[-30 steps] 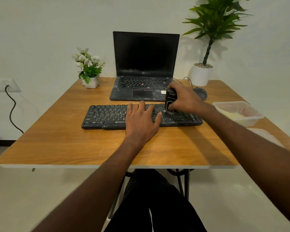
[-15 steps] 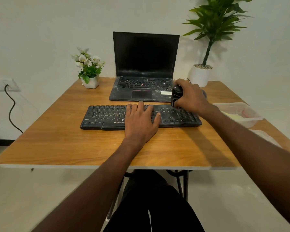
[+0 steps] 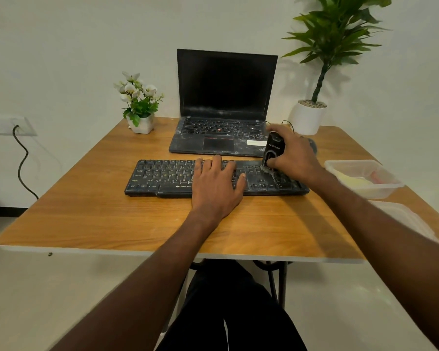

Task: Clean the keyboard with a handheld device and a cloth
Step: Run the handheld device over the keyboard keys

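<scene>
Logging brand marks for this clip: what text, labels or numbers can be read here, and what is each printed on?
"ZEBRONIC", cut off by the left hand: front edge of the keyboard.
White logo on the handheld device gripped by the right hand: too blurred to read.
Keyboard key legends: too small to read.
Pale sticker on the laptop palm rest: unreadable.
</scene>
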Demonstrator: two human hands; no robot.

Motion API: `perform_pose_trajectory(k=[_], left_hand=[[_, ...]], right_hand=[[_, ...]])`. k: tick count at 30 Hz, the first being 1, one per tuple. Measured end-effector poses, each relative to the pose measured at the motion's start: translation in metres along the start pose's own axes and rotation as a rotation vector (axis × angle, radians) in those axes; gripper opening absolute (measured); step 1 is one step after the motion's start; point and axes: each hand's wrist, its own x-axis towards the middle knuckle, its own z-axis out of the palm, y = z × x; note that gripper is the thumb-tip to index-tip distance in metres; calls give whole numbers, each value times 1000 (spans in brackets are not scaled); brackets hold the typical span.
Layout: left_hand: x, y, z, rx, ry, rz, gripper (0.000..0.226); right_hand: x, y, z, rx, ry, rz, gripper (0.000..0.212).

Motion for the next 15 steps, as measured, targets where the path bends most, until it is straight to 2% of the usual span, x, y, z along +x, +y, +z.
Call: perform_pose_trajectory(k=[2,8,15], left_hand=[[0,1,-1,-2,3,-2,53],[0,1,1,4,7,-4,52],[1,2,1,2,4,-8,50]], right_hand=[[-3,-5,6,84,66,-10,93],[-33,1,40,382,188,-64,81],[-38,7,44,423,343,-84,77]])
